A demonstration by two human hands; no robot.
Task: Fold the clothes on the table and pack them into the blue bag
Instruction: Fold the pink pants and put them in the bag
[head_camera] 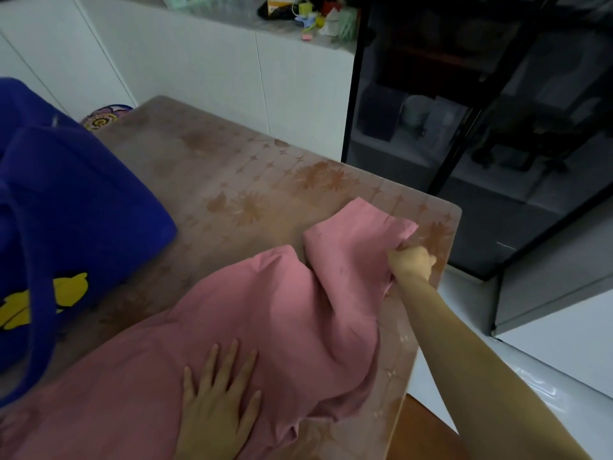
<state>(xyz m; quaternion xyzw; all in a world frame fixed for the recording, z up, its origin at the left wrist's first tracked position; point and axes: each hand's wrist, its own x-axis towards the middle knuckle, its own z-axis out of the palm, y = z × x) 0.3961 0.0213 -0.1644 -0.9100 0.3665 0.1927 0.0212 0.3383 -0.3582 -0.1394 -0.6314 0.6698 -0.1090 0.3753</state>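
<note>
A pink garment (282, 320) lies spread over the near part of the table (238, 174), with one sleeve reaching toward the far right corner. My left hand (219, 403) rests flat on the garment's body with straight, spread fingers. My right hand (411, 262) grips the end of the pink sleeve near the table's right edge. The blue bag (66, 207), with a yellow print on its side, stands on the left part of the table.
The table has a brown flowered cover and ends close to my right hand. A dark glass cabinet (481, 127) stands beyond the right corner. White cabinets and a cluttered counter (308, 14) run along the back. A patterned item (102, 117) sits behind the bag.
</note>
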